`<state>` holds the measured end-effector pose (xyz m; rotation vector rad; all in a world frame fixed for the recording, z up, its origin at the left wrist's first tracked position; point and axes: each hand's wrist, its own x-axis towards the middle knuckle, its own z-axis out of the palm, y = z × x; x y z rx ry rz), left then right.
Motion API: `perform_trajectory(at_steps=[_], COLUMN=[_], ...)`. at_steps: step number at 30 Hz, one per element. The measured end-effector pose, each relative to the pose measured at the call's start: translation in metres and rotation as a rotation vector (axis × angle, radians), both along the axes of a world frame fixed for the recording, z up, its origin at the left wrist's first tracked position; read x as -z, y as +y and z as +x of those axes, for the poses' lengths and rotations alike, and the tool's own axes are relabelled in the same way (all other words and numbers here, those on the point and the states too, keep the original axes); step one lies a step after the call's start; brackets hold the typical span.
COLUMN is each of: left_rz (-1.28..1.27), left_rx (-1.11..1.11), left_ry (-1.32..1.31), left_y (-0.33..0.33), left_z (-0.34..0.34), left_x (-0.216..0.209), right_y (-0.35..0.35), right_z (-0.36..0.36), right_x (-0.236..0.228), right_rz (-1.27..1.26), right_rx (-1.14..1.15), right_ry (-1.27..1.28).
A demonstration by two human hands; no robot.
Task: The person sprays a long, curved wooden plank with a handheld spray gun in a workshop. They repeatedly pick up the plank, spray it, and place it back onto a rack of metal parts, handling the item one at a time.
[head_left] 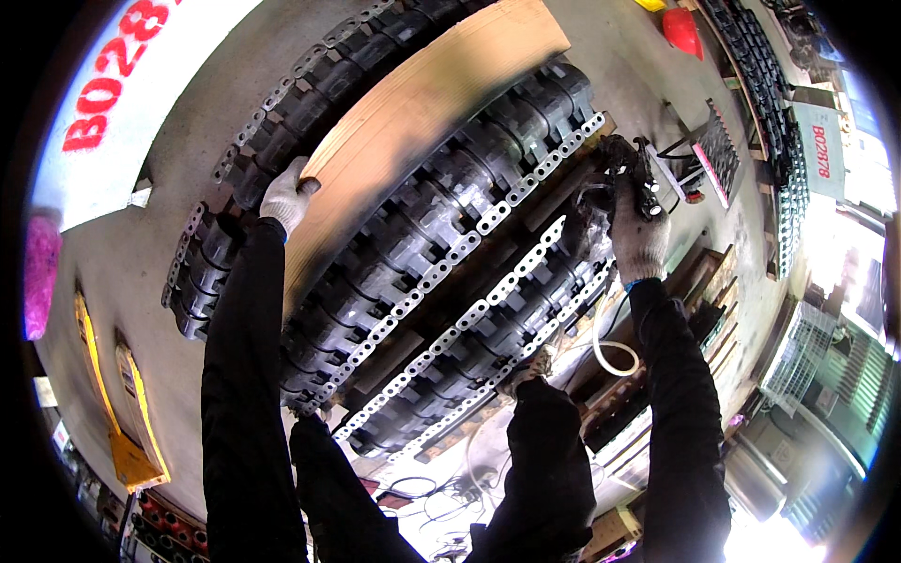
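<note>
A long wooden board [422, 103] runs between the far row of black track chain [328, 103] and the middle row [446, 192], its chain-side edge smudged dark; whether it rests on the metal or is held clear of it, I cannot tell. My left hand [284, 200], in a pale knit glove, is closed on the board near its lower end, thumb over the face. Across the rows, my right hand [641, 242], gloved alike, is wrapped around a dark tool [631, 174], possibly a spray gun, raised near the upper end of the nearest row [469, 338]; its finger positions are partly hidden. A pale hose [615, 372] loops just below that wrist, its connection unclear.

The step in hand, as I judge it, is coating the chain with the board as a shield. The next move calls for a steady left grip and a tool aimed clear of the far row.

Silver link plates with round holes edge the rows. Beyond lie wooden pallet slats [709, 286] on my right, a red object [682, 33] on the concrete floor [122, 235] ahead, and, on my left, a yellow-forked pallet jack [136, 460] and a pale panel [178, 66] with red lettering.
</note>
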<state>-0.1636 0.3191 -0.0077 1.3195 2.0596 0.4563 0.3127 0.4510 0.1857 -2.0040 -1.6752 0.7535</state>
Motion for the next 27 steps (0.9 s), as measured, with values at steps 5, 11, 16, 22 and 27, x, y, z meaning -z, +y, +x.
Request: perform_trajectory(at_steps=[5, 11, 16, 22, 27], left_rz=[0.077, 0.011, -0.013, -0.019, 0.008], left_rx=[0.008, 0.017, 0.018, 0.02, 0.029], left_ry=[0.052, 0.096, 0.101, 0.12, 0.132], left_y=[-0.002, -0.001, 0.003, 0.004, 0.003], left_z=[0.002, 0.002, 0.007, 0.005, 0.003], left_x=[0.009, 0.004, -0.008, -0.006, 0.002], right_y=[-0.002, -0.004, 0.002, 0.005, -0.003], right_z=[0.01, -0.003, -0.001, -0.007, -0.001], right_x=[0.011, -0.004, 0.0, -0.001, 0.006], right_rz=[0.024, -0.024, 0.055, 0.052, 0.06], right_rx=[-0.014, 0.014, -0.015, 0.045, -0.061], right_ry=[0.15, 0.043, 0.069, 0.091, 0.125])
